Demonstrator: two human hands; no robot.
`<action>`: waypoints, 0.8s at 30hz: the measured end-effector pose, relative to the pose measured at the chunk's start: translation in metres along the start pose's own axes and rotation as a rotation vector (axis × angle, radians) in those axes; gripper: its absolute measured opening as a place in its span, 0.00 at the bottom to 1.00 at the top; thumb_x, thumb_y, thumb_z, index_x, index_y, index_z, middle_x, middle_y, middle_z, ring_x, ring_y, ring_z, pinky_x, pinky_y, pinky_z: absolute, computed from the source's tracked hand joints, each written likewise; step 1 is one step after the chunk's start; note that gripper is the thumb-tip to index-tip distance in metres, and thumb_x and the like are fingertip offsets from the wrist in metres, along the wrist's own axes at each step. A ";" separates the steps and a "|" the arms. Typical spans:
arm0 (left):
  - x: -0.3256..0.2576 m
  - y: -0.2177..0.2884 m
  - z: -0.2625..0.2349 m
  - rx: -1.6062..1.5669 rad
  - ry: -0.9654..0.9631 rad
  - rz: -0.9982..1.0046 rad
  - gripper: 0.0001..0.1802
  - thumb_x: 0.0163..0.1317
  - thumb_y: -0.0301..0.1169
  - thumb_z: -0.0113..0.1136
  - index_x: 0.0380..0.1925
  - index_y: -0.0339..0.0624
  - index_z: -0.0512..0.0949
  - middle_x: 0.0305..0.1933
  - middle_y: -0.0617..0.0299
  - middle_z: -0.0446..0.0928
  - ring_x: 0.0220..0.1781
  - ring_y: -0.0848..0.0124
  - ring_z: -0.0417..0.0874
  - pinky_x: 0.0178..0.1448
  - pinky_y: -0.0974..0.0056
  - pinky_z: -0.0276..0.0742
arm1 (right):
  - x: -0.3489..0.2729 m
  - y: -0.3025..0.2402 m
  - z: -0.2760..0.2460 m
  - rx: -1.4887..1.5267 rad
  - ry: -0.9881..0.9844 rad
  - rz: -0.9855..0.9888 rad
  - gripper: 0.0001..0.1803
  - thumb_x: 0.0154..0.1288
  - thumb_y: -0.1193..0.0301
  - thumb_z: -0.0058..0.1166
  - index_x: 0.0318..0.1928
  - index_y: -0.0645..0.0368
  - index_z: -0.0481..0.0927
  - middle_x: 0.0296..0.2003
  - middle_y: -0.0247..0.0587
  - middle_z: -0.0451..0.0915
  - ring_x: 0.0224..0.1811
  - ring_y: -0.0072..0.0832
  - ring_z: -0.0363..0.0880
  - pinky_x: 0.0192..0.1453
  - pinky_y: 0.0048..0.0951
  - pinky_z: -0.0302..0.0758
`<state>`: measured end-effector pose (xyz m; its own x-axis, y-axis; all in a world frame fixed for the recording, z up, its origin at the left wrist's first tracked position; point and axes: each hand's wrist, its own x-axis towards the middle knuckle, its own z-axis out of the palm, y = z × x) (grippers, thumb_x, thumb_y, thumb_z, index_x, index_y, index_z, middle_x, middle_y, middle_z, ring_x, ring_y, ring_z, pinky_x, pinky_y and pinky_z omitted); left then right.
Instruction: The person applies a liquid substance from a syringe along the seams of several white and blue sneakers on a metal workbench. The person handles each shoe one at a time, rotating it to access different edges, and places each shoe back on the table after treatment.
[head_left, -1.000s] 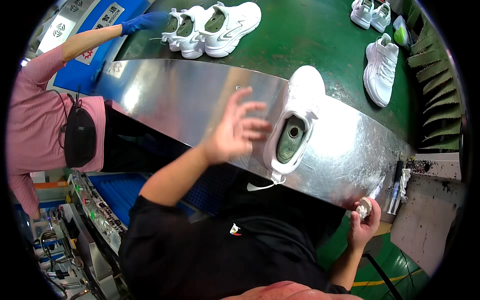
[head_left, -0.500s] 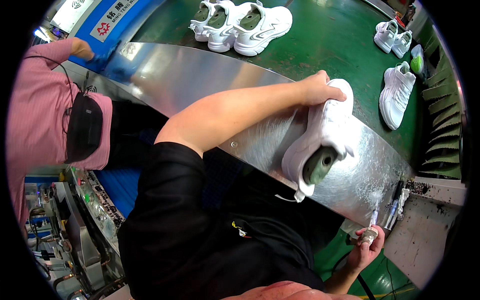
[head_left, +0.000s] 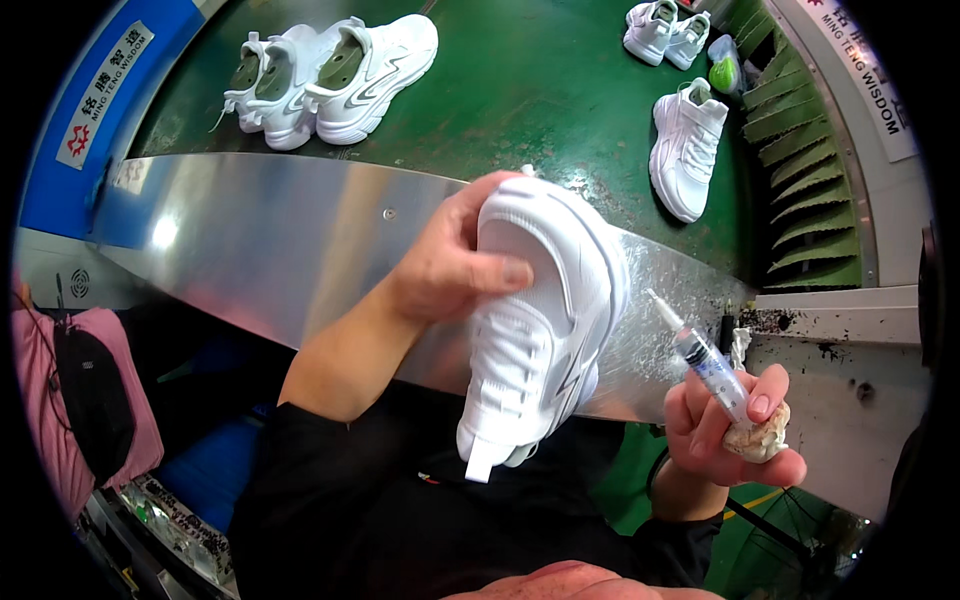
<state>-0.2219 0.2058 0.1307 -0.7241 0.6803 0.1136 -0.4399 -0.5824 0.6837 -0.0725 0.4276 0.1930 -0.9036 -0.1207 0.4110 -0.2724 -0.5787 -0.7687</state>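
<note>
A white sneaker (head_left: 560,300) is in my left hand (head_left: 450,260), whose fingers and thumb clasp it near the toe. The toe points away from me and the heel tab hangs toward my body, above the metal strip. In my right hand (head_left: 695,430) is a clear syringe (head_left: 712,373) with a tapered tip and a black plunger seal. A lumpy, pale, crusted wad (head_left: 757,440) covers its plunger end, against my fingers. The tip points up and left, apart from the shoe's sole edge.
A shiny metal strip (head_left: 300,215) edges the green work surface (head_left: 540,90). White sneakers (head_left: 385,75) stand far left, a small pair (head_left: 650,35) far right, and a single sneaker (head_left: 688,150) nearer. Ragged green flaps (head_left: 800,180) hang at right. A person in pink (head_left: 130,400) is at left.
The view has shifted. My left hand has turned the sneaker so its laces and side show, and drawn it closer. My right hand has raised the syringe from the metal strip's right end toward the shoe.
</note>
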 end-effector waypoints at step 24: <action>-0.013 0.006 0.005 0.203 -0.050 0.024 0.39 0.33 0.28 0.76 0.52 0.39 0.71 0.49 0.57 0.76 0.52 0.68 0.77 0.57 0.63 0.72 | 0.038 0.010 0.025 -0.205 -0.027 0.045 0.25 0.61 0.44 0.53 0.44 0.51 0.69 0.16 0.39 0.75 0.12 0.17 0.55 0.14 0.16 0.53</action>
<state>-0.2128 0.1960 0.1365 -0.7034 0.6917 0.1639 -0.3031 -0.5005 0.8110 -0.1012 0.3966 0.2130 -0.9078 -0.1661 0.3852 -0.2963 -0.3961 -0.8691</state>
